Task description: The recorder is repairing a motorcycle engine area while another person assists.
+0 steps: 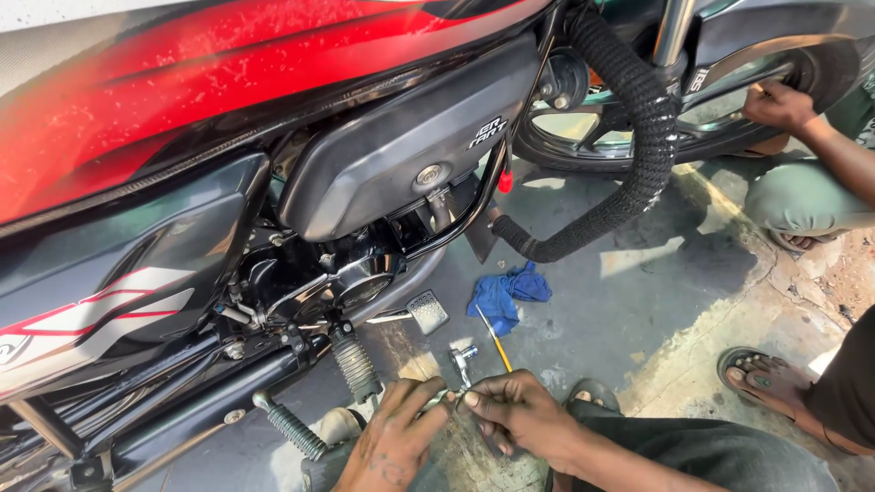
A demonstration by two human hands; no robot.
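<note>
Head view shows our left hand (394, 444) and right hand (518, 412) meeting low over the floor (638, 301), both grips pinched narrow on a small metal part (450, 397) held between the fingertips, just below a chrome socket tool (463, 357) and a yellow-handled screwdriver (495, 340). We judge the part could slip from greasy fingers and roll under the motorcycle (273, 182). A co-worker's hand (777, 103) works at the wheel, well apart.
</note>
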